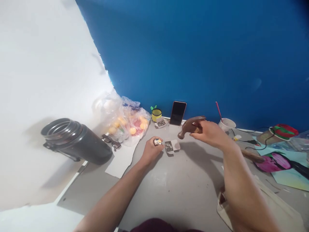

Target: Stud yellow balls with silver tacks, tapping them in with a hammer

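Just left of the open box [176, 144], which holds metal bits [169, 147], the left hand [151, 150] grips a shiny thing [157, 141], too small to make out. Right of the box, the right hand [210, 132] is closed around a hammer [187, 126], near its head, above the table [158, 190]. A phone [178, 113] stands beyond the box

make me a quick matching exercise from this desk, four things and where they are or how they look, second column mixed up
Things:
1. hammer
2. phone
3. flask
4. white cup

Places and looks:
A. has a red stick poking up from it
B. held in the right hand
C. stands upright in front of the blue wall
D. dark, with its mouth uncovered

Right pairs: 1-B, 2-C, 3-D, 4-A
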`<state>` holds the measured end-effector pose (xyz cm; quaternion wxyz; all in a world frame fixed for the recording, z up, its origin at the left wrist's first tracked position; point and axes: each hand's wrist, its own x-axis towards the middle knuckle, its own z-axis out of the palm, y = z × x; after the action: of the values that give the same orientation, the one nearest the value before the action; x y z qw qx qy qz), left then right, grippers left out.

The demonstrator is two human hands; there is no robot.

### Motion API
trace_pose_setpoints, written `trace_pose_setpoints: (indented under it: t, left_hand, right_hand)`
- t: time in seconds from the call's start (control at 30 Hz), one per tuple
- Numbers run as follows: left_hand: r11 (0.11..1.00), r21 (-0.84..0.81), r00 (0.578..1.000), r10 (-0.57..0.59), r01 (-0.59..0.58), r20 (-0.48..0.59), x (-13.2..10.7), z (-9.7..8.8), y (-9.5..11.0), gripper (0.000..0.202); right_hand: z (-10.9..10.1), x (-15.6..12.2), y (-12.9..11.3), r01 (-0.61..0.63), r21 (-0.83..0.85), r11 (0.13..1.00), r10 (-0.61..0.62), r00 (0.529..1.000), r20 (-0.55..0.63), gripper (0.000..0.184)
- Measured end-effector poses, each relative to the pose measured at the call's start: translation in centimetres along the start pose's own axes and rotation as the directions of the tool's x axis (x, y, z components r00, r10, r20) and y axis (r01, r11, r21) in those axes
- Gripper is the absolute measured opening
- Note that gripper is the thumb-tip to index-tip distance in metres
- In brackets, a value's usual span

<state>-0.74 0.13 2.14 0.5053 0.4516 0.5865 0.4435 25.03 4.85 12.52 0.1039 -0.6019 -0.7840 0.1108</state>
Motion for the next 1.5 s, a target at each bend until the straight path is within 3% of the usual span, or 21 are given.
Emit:
trace_pose_setpoints:
  t: [0.1, 0.17, 0.27, 0.33, 0.5, 0.67, 0.73, 0.87, 0.93, 1.0, 1.07, 1.13, 1.27, 1.37, 1.5]
  left_hand:
    - [0.992, 0.105, 0.997, 0.069, -0.067, -0.021, -0.2, 0.2, 0.1, 0.025]
    - [0.978, 0.160, 0.991, 0.133, -0.130, -0.009, -0.4, 0.4, 0.2, 0.021]
    - [0.963, 0.181, 0.980, 0.198, -0.197, 0.017, -0.7, 0.5, 0.4, 0.021]
    - [0.963, 0.182, 0.980, 0.200, -0.201, 0.026, -0.8, 0.5, 0.6, 0.022]
    - [0.967, 0.184, 0.984, 0.177, -0.174, 0.000, -0.8, 0.4, 0.8, 0.022]
    - [0.994, -0.014, 0.993, 0.107, -0.107, 0.057, -0.8, 0.3, 0.7, 0.028]
    - [0.995, -0.098, 0.993, 0.039, -0.028, 0.113, -0.8, 0.1, 0.8, 0.031]
    - [0.977, -0.207, 0.984, -0.013, 0.050, 0.178, -0.8, 0.0, 1.0, 0.031]
    - [0.974, -0.222, 0.980, 0.002, 0.044, 0.201, -0.8, 0.2, 1.0, 0.030]
    - [0.976, -0.215, 0.979, 0.017, 0.028, 0.205, -0.8, 0.3, 1.0, 0.031]
    - [0.966, -0.255, 0.972, 0.008, 0.054, 0.234, -0.8, 0.2, 0.9, 0.035]
    - [0.916, -0.374, 0.945, -0.014, 0.143, 0.327, -0.7, -0.2, 1.0, 0.037]
    - [0.725, -0.588, 0.855, -0.003, 0.358, 0.518, -0.8, -1.1, 1.4, 0.033]
    - [0.616, -0.665, 0.843, 0.003, 0.423, 0.538, -0.9, -1.3, 1.6, 0.027]
    - [0.556, -0.708, 0.850, 0.005, 0.436, 0.527, -0.8, -1.4, 1.5, 0.030]
  right_hand:
    - [0.2, -1.3, -3.3, 0.195, 0.124, 0.973, -0.179, 0.975, -0.129, 0.020]
    - [1.3, -1.7, -5.1, 0.235, 0.081, 0.969, -0.218, 0.960, -0.175, 0.021]
    - [3.1, -1.7, -6.4, 0.312, -0.047, 0.949, -0.316, 0.939, -0.140, 0.022]
    - [3.6, -1.7, -6.5, 0.333, -0.108, 0.937, -0.346, 0.926, -0.149, 0.024]
    - [3.5, -2.0, -6.1, 0.341, -0.123, 0.932, -0.363, 0.877, -0.317, 0.029]
    - [3.8, -1.8, -6.6, 0.386, -0.099, 0.917, -0.398, 0.905, -0.153, 0.023]
    - [3.5, -1.8, -6.5, 0.357, -0.048, 0.933, -0.359, 0.907, -0.219, 0.024]
    - [2.7, -2.2, -6.2, 0.374, 0.104, 0.922, -0.306, 0.865, -0.399, 0.029]
    - [3.0, -2.2, -6.5, 0.419, 0.110, 0.901, -0.361, 0.866, -0.346, 0.027]
    - [3.5, -2.1, -7.0, 0.438, 0.065, 0.897, -0.416, 0.884, -0.216, 0.026]
    - [3.8, -2.0, -7.3, 0.400, 0.006, 0.916, -0.395, 0.908, -0.142, 0.025]
    - [3.5, -1.8, -6.9, 0.321, -0.007, 0.947, -0.318, 0.934, -0.165, 0.024]
    - [2.0, -1.3, -4.7, 0.182, 0.088, 0.979, -0.160, 0.963, -0.217, 0.022]
    - [1.6, -0.1, -2.5, 0.029, 0.046, 0.999, -0.022, 0.989, -0.149, 0.022]
    - [2.5, 1.8, 0.0, -0.092, -0.045, 0.995, 0.090, 0.995, -0.039, 0.018]
